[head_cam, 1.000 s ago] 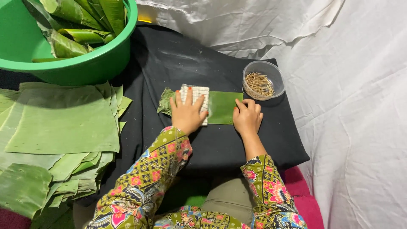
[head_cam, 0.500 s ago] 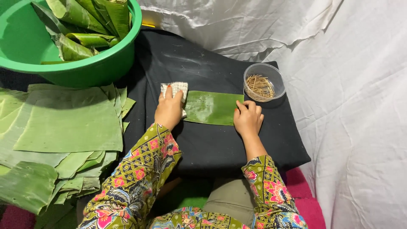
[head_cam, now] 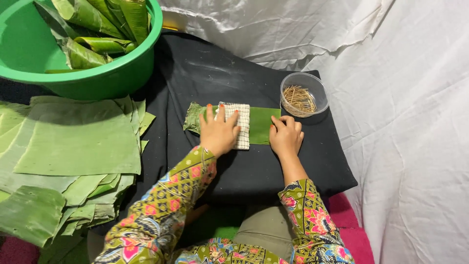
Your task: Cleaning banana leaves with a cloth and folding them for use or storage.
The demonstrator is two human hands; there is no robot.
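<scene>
Stacked banana leaves (head_cam: 73,146) lie left of the black worktop (head_cam: 234,78); the green basin (head_cam: 97,78) sits behind them. On the worktop, the leaf strip (head_cam: 261,124) lies flat. Left hand (head_cam: 220,132), spread, presses a checked cloth (head_cam: 242,126) on it; right hand (head_cam: 286,137) pins its end flat.

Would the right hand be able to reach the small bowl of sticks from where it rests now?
Probably yes. The right hand lies flat on the leaf strip, and the clear bowl of sticks stands just beyond its fingertips on the black cloth, with nothing between them.
</scene>
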